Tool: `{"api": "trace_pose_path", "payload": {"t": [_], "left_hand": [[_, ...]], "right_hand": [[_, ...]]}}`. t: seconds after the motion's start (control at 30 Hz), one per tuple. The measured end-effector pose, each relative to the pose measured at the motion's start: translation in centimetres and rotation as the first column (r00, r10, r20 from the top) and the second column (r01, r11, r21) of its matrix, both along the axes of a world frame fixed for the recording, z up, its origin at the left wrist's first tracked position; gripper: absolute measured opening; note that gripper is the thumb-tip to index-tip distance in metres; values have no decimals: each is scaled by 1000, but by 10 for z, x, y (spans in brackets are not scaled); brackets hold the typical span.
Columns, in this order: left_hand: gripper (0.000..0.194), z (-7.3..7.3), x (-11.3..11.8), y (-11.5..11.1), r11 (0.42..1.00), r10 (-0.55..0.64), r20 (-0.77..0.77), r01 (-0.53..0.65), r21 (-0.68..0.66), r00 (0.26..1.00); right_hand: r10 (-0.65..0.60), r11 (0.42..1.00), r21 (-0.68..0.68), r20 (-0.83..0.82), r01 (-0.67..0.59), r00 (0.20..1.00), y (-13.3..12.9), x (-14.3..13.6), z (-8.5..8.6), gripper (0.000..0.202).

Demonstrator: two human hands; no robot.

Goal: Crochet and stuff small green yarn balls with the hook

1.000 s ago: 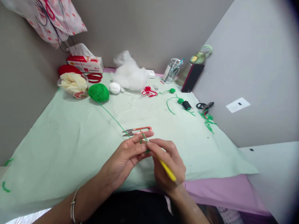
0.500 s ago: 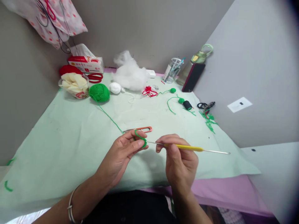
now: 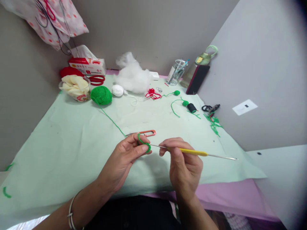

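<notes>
Between the thumb and fingers of my left hand (image 3: 127,156) is a small green crochet piece (image 3: 148,148), with yarn looped over the index finger. From there the strand runs back to a green ball of yarn (image 3: 101,95). My right hand (image 3: 184,163) grips a crochet hook (image 3: 193,152) by its yellow handle. Its left metal tip meets the edge of the green piece; its other thin end sticks out to the right. Whether the tip sits inside a stitch is too small to tell. Orange thread snips (image 3: 147,133) lie just behind my left fingers.
White stuffing (image 3: 133,76), a white yarn ball (image 3: 117,90) and red yarn (image 3: 153,94) lie toward the back. A jar of tools (image 3: 177,72), a bottle (image 3: 201,60) and a leaning phone (image 3: 198,80) stand back right. Green scraps (image 3: 215,123) lie at the right.
Both hands keep nearly the same pose. The hook has tilted very slightly, its free right end a little lower. The whole view has shifted a touch.
</notes>
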State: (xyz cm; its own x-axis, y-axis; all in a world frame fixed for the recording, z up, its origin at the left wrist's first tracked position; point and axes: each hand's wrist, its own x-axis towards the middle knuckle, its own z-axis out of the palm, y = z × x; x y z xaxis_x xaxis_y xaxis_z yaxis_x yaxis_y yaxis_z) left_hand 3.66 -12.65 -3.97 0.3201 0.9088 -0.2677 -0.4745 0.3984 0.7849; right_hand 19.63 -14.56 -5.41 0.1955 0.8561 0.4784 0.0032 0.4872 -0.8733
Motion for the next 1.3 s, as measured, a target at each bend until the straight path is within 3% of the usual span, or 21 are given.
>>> {"api": "trace_pose_path", "payload": {"t": [0.73, 1.3], "left_hand": [[8, 0, 1, 0, 997, 39, -111, -31, 71, 993], [6, -5, -1, -1, 980, 93, -224, -49, 194, 970]], "right_hand": [[-7, 1000, 26, 66, 6, 998, -3, 0, 2, 21], [-18, 998, 66, 212, 4, 977, -9, 5, 6, 27]]}}
